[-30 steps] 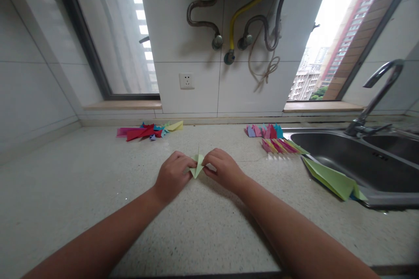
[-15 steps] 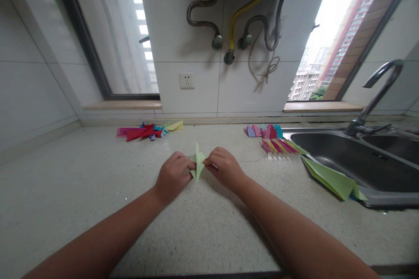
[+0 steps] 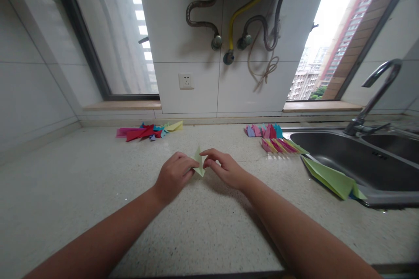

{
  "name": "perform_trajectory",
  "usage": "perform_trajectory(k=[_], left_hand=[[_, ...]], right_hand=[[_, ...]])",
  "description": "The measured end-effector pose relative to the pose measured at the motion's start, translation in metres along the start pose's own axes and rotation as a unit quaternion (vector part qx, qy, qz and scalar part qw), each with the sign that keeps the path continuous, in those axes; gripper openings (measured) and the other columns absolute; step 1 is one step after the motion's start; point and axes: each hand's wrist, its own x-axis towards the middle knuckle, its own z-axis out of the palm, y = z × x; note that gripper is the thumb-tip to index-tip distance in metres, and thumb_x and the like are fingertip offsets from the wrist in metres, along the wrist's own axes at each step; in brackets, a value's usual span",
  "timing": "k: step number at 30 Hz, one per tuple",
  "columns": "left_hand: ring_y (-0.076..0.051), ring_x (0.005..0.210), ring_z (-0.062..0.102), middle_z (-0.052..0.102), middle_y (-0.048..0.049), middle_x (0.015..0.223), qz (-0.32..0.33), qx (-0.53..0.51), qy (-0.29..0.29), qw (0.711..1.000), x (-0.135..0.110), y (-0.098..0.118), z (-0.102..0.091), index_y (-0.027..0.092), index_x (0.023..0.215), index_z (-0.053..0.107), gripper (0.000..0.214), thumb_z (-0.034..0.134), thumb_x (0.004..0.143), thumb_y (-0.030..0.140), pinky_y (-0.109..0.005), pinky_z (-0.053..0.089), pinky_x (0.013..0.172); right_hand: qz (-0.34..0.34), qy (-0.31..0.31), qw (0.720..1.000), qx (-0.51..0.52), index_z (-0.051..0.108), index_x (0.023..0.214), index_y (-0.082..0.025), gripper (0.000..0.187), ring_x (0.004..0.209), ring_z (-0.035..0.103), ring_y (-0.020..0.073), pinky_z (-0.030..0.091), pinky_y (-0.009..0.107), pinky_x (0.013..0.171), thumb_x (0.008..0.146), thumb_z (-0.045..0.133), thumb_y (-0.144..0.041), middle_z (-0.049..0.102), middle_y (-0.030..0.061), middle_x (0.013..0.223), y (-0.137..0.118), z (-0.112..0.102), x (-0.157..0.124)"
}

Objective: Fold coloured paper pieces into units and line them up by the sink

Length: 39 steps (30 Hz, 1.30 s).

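A small light-green folded paper piece (image 3: 198, 163) sits on the speckled countertop (image 3: 98, 192) between my two hands. My left hand (image 3: 173, 174) is curled and pinches the paper's left side. My right hand (image 3: 222, 168) has its fingers bent over the paper's right side, thumb and forefinger pressed on it. Most of the paper is hidden by my fingers.
A pile of red, pink, blue and yellow folded papers (image 3: 147, 130) lies at the back left. Rows of coloured folded pieces (image 3: 275, 137) lie near the steel sink (image 3: 360, 161) with its tap (image 3: 376, 96). A larger green folded paper (image 3: 330, 178) rests on the sink's edge.
The green paper stood upright between my fingers before; now it lies lower and flatter. My right hand has shifted slightly left over it. My left hand has barely moved.
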Motion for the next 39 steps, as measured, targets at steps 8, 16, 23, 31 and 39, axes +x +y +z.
perform_trajectory(k=[8, 16, 23, 31, 39], left_hand=[[-0.023, 0.096, 0.057, 0.073, -0.0025, 0.099, 0.016, 0.059, -0.023, 0.998, 0.0, -0.001, -0.001, 0.024, 0.099, 0.067, 0.018, 0.063, 0.087, 0.011, -0.042, 0.045, 0.088], [-0.028, 0.119, 0.048, 0.053, -0.0091, 0.127, -0.086, 0.025, 0.037, 0.995, 0.001, 0.005, -0.002, 0.025, 0.116, 0.063, 0.035, 0.064, 0.082, 0.014, -0.048, 0.044, 0.1], [-0.018, 0.096, 0.054, 0.046, -0.0057, 0.111, -0.222, -0.15, 0.128, 0.955, 0.0, -0.009, 0.01, 0.03, 0.133, 0.046, 0.051, 0.067, 0.086, 0.026, -0.029, 0.054, 0.07], [-0.017, 0.08, 0.048, 0.042, -0.0013, 0.088, -0.148, 0.015, 0.072, 0.986, 0.0, -0.008, -0.001, 0.026, 0.104, 0.072, 0.019, 0.066, 0.087, 0.02, -0.033, 0.046, 0.073], [-0.023, 0.09, 0.049, 0.065, -0.0048, 0.094, -0.05, 0.127, 0.026, 0.99, 0.001, -0.002, -0.006, 0.029, 0.101, 0.074, 0.015, 0.066, 0.089, 0.025, -0.041, 0.04, 0.082]], right_hand=[[0.043, 0.055, 0.997, 0.026, 0.07, 0.09, -0.02, 0.018, 0.08, 0.063, 0.0145, 0.048, 0.028, 0.075, 0.094, 0.056, -0.03, 0.072, 0.0024, 0.086, 0.005, 0.009, 0.006], [0.025, 0.113, 0.989, -0.091, 0.062, 0.1, -0.021, 0.012, 0.077, 0.062, 0.014, 0.047, 0.027, 0.072, 0.089, 0.06, -0.019, 0.069, 0.0027, 0.087, 0.015, 0.006, 0.005], [-0.056, 0.119, 0.953, -0.272, 0.063, 0.097, -0.02, 0.007, 0.079, 0.058, 0.0179, 0.045, 0.03, 0.073, 0.093, 0.058, -0.022, 0.067, 0.006, 0.085, 0.017, -0.007, 0.004], [-0.051, 0.093, 0.967, -0.23, 0.066, 0.094, -0.019, 0.01, 0.073, 0.06, 0.0132, 0.045, 0.025, 0.067, 0.089, 0.06, -0.012, 0.068, 0.0045, 0.09, 0.021, -0.007, 0.004], [-0.072, 0.061, 0.969, -0.226, 0.068, 0.095, -0.018, 0.01, 0.08, 0.063, 0.0149, 0.048, 0.026, 0.073, 0.093, 0.059, -0.017, 0.068, 0.0063, 0.091, 0.018, -0.004, 0.005]])
